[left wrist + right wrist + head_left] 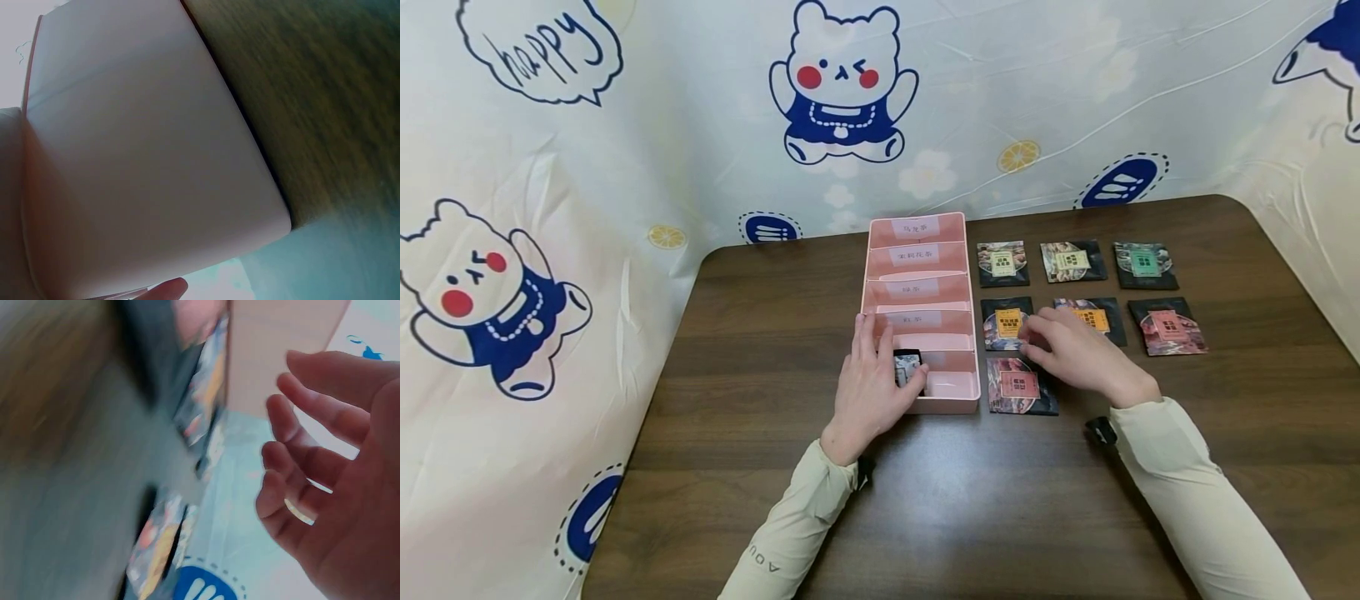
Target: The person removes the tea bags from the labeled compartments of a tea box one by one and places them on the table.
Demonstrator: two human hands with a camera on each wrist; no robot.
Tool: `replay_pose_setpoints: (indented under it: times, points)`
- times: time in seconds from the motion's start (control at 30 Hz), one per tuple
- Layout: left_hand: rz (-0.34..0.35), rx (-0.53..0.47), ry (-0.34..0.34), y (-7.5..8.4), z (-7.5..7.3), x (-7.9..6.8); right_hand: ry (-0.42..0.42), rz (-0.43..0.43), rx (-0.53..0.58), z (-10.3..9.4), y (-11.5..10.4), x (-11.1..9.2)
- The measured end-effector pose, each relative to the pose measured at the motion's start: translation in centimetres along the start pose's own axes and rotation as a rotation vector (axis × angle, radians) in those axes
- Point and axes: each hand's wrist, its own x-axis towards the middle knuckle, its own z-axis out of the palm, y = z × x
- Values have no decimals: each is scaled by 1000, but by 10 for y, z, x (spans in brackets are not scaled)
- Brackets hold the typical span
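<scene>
My left hand [874, 379] rests on the left rim of a long pink divided box [950, 406], fingers reaching forward and thumb spread over the front compartment. Inside that compartment stands a dark packet [907, 364] with a pale label, partly covered by the hand. The box's pink side wall [144, 144] fills much of the left wrist view. My right hand [1078, 354] hovers over the packets right of the box, its bent fingers holding nothing. Closest to its fingertips are an orange-label packet [1002, 327] and a pink-label packet [1017, 383]. Another orange-label packet [1097, 317] lies partly behind it.
Farther back lie two packets with pale yellow-green labels, one on the left [1002, 265] and one in the middle [1072, 261], and a green-label packet [1146, 265]. A red-label packet [1168, 327] lies at far right. A printed curtain [715, 108] hangs behind the wooden table [760, 350].
</scene>
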Motion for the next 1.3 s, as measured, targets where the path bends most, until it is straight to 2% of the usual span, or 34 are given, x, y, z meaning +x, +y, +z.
replay_pose_setpoints:
  times: [0.17,0.33,0.47,0.6,0.73,0.93,1.07,1.3]
  points:
    - [8,-12,-43,-2,-2,-1,114,-53,56,-3,-18,5]
    - [11,-68,-105,-5,-10,-1,166,-82,143,-6,-41,7]
    - [5,-150,-123,-11,-15,0,190,-149,180,-7,-61,9]
    - [29,-251,-74,-20,-16,4,170,-211,181,-3,-78,12]
    - [62,-322,-26,-26,-13,8,113,-217,187,5,-95,16]
    - [75,-324,-49,-29,-8,7,62,-190,158,18,-113,19]
    - [79,-312,-57,-28,-7,6,61,-183,106,24,-118,20]
    - [87,-322,-29,-29,-5,5,74,-183,40,32,-121,21]
